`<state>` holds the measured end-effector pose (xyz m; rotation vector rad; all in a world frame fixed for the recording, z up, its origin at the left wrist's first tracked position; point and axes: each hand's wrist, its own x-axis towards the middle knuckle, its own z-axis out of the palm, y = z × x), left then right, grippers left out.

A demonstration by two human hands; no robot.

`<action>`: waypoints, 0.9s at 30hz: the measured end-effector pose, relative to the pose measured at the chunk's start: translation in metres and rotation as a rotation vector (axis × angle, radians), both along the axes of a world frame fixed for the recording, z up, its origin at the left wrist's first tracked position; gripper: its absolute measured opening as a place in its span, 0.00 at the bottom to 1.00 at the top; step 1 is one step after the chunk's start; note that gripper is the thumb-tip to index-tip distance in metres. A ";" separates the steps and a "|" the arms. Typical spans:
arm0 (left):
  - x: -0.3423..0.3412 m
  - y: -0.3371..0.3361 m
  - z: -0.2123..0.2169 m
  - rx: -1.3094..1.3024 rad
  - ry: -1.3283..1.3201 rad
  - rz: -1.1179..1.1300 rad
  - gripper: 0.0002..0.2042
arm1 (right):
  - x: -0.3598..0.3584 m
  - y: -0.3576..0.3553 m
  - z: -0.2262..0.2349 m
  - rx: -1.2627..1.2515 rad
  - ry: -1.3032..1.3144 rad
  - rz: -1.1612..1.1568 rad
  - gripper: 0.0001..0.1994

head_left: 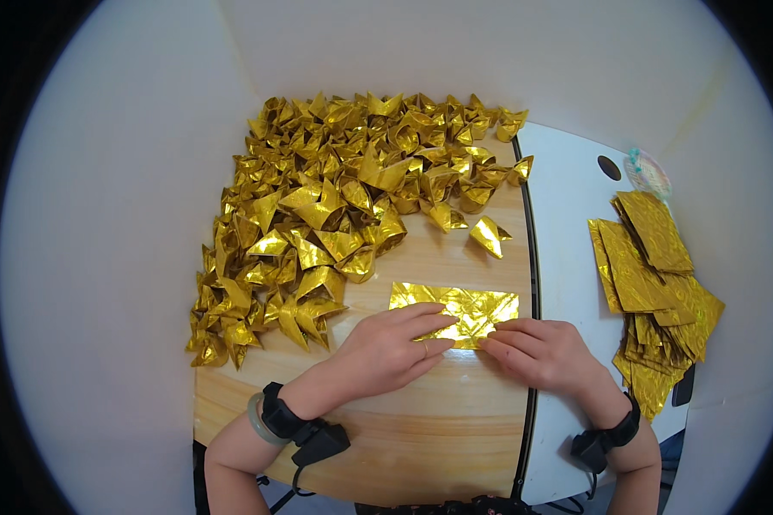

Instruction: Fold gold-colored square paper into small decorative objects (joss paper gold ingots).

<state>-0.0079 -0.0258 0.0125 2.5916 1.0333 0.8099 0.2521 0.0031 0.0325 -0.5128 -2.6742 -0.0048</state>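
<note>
A rectangular sheet of shiny gold foil paper, creased and wider than it is deep, lies on the wooden table in front of me. Its near edge is between the fingertips of my two hands. My left hand is closed on the sheet's near left part, fingers close together and pointing right. My right hand grips the near right corner, its fingers bent and pressed together. The fingers cover parts of the sheet's lower edge. Just beyond the sheet, a single folded gold paper ingot sits apart from the others.
A large heap of folded gold paper ingots fills the table's far and left side. On the white table at right lie stacked flat gold foil sheets and a small clear round item. Pale walls enclose both tables.
</note>
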 end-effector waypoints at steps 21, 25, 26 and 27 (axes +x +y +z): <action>0.002 -0.002 0.002 -0.159 -0.117 0.184 0.09 | -0.008 0.005 -0.003 -0.314 0.131 -0.198 0.11; 0.004 -0.002 0.003 -0.155 -0.139 0.203 0.09 | -0.006 0.002 -0.005 -0.479 0.164 -0.363 0.11; 0.004 -0.002 0.003 -0.154 -0.152 0.215 0.08 | -0.007 0.002 -0.006 -0.480 0.164 -0.365 0.11; 0.004 -0.002 0.003 -0.153 -0.164 0.224 0.09 | -0.009 0.001 -0.008 -0.605 0.212 -0.421 0.12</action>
